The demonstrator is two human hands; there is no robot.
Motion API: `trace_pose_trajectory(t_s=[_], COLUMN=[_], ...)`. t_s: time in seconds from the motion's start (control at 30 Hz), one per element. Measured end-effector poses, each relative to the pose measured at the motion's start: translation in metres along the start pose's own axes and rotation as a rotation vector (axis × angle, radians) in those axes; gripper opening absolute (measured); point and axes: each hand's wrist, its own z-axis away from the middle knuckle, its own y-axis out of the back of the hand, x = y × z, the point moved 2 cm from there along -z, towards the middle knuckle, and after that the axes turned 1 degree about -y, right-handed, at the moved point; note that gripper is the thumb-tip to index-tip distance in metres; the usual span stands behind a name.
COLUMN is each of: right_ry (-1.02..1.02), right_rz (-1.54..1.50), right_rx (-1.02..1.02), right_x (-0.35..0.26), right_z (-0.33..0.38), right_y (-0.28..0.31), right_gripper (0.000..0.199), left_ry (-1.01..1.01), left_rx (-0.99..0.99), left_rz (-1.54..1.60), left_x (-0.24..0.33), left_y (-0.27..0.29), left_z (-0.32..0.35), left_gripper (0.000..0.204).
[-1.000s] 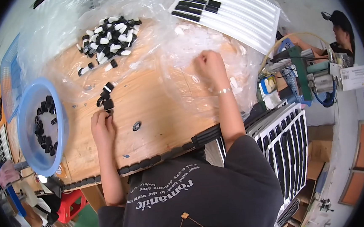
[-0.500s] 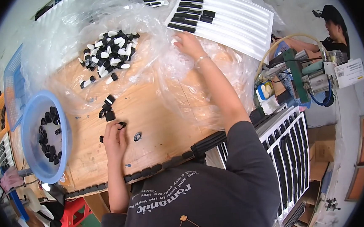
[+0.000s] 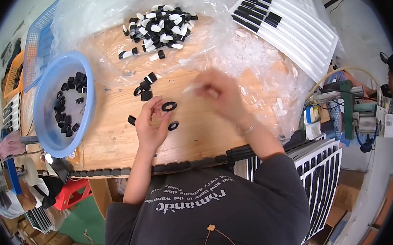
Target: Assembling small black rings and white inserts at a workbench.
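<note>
My left hand (image 3: 151,125) rests on the wooden table (image 3: 115,137) and pinches a black ring (image 3: 169,106) at its fingertips. A second black ring (image 3: 173,125) lies by the thumb. My right hand (image 3: 217,93) is blurred just to the right, with a small white piece (image 3: 188,89) sticking out of its closed fingers toward the ring. A few black parts (image 3: 145,87) lie just beyond the left hand. Farther back, a pile of black and white pieces (image 3: 160,22) sits on clear plastic sheet.
A blue bowl (image 3: 52,141) with several black parts stands at the left. White panels with black strips (image 3: 290,25) lie at the back right, and more (image 3: 319,182) lean at the right. Crumpled plastic (image 3: 265,67) covers the table's right side. Another person (image 3: 387,77) sits far right.
My right hand has pulled back from the far plastic pile to the table's middle, now carrying a white piece. My left hand has picked up a black ring.
</note>
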Motion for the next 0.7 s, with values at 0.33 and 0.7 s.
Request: trace_pose_trajectory(t_s=[0.33,0.7], right_ry=[0.18,-0.309], right_rz=[0.271,-0.613], right_rx=[-0.122,-0.009], right_x=[-0.019,0.006], right_z=[0.02,0.035], right_y=[-0.039,-0.05], right_gripper=[0.023,0.017], left_ry=[-0.16,-0.023], left_rx=[-0.047,0.005], left_rz=[-0.13,0.534], left_x=[0.023,0.011], left_y=[0.002,-0.012], left_z=[-0.003,0.0], left_gripper=[0.045,0.02])
